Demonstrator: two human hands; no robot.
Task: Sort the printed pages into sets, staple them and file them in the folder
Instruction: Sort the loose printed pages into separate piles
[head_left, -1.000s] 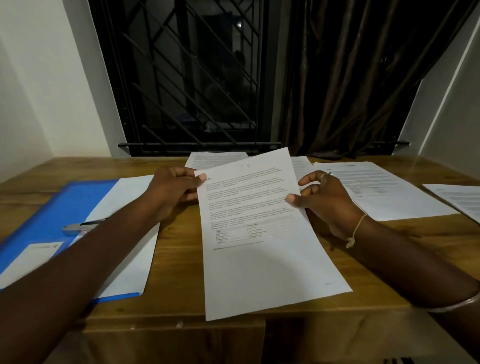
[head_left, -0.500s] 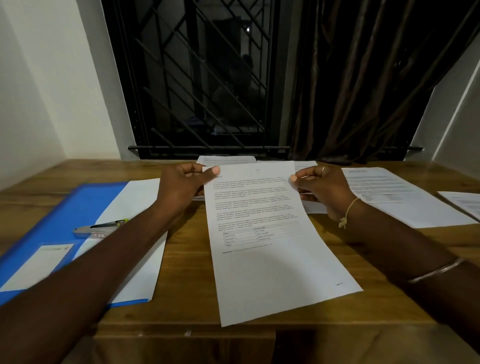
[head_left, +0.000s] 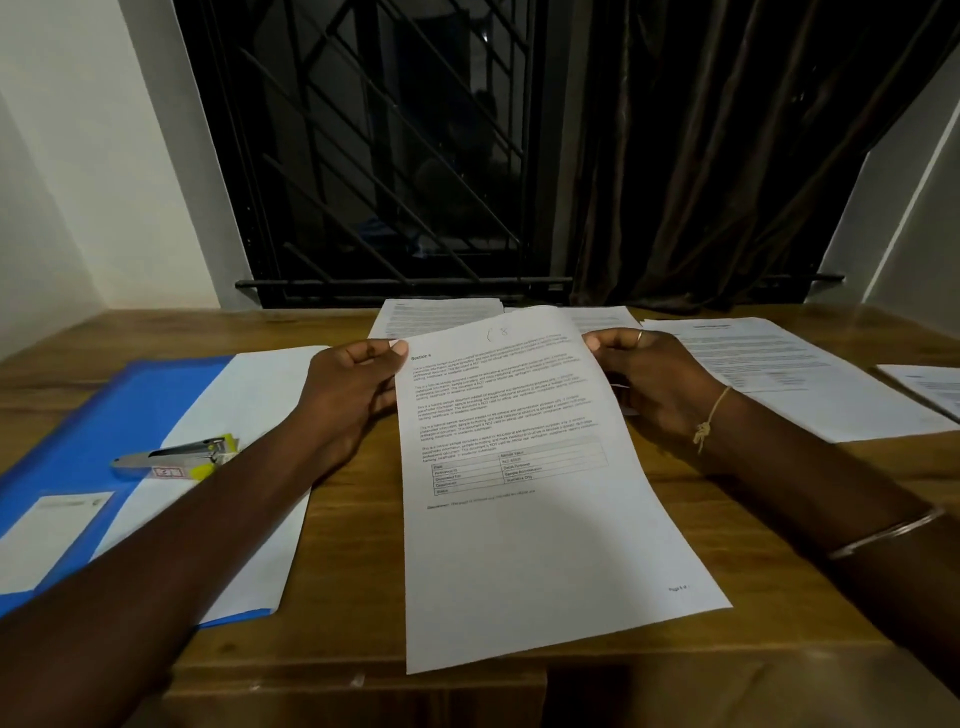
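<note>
Pinching the page (head_left: 545, 545) at its top, left hand (head_left: 353, 395) stays, right hand (head_left: 660, 384) has slid up.

Matt white paper page (head_left: 545, 545), grained wood table (head_left: 353, 571), glossy blue plastic folder (head_left: 130, 410)

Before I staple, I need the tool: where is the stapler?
In the head view, the stapler lies on the open blue folder at the left of the table, left of the left hand.
</note>
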